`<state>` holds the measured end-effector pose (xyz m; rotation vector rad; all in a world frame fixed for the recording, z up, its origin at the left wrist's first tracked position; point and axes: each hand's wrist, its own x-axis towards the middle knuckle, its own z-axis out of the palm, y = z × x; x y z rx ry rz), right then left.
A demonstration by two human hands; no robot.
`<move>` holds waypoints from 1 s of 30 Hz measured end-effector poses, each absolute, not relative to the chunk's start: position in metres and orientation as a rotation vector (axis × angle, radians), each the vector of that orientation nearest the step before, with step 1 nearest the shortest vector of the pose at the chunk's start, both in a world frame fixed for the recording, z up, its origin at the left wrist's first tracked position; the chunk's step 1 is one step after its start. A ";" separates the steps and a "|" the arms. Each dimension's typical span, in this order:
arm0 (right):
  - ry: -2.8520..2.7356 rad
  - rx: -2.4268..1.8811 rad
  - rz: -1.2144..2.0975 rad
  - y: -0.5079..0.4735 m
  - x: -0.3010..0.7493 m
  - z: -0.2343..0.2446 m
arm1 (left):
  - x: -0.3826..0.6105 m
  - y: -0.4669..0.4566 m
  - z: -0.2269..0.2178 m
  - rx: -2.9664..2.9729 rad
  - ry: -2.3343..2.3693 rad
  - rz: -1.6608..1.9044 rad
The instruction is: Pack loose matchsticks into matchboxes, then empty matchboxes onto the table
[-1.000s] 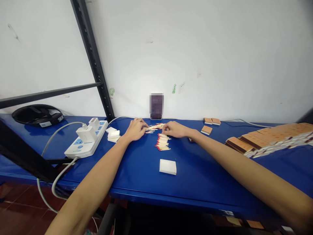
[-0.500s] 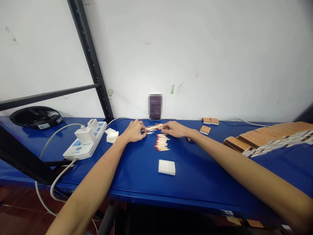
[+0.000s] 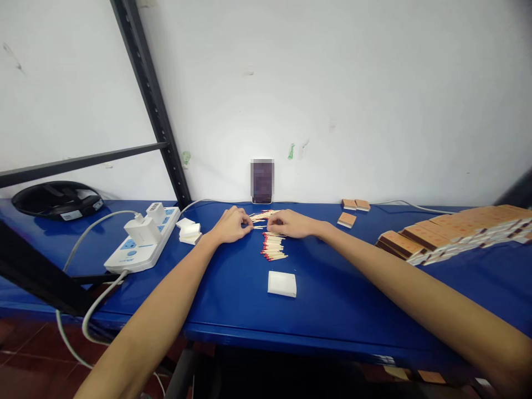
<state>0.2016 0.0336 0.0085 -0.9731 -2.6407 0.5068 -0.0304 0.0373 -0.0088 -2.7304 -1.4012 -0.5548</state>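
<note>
Loose red-tipped matchsticks (image 3: 266, 215) lie on the blue table between and behind my hands. My left hand (image 3: 233, 225) is closed in a pinch at the left end of this pile, with thin sticks at its fingertips. From the right, my right hand (image 3: 293, 223) reaches in with bent fingers pressed together low over the matchsticks; what is under its fingertips is hidden. Just in front of it is a neater stack of matchsticks (image 3: 274, 246), most heads to the left. Nearer to me lies a small white matchbox tray (image 3: 282, 284).
More white trays (image 3: 189, 231) sit left of my hand, beside a power strip (image 3: 143, 244) with chargers. A phone (image 3: 262, 182) leans on the wall. Several brown matchboxes (image 3: 349, 205) stand behind on the right, and a long row of matchboxes (image 3: 432, 235) fills the far right.
My right hand has moved left, closer to my left hand, and now covers the back of the stacked matchsticks. My left hand stays almost in place. The view has shifted slightly.
</note>
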 end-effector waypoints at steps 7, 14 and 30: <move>-2.551 -1.064 0.299 0.047 0.208 -0.003 | -0.023 0.038 -0.014 -2.743 -1.439 -0.651; -2.553 -1.101 0.231 0.051 0.203 -0.010 | -0.011 0.039 -0.019 -2.729 -1.470 -0.694; -2.577 -1.061 0.172 0.051 0.196 -0.010 | -0.038 0.041 -0.008 -2.576 -1.561 -0.693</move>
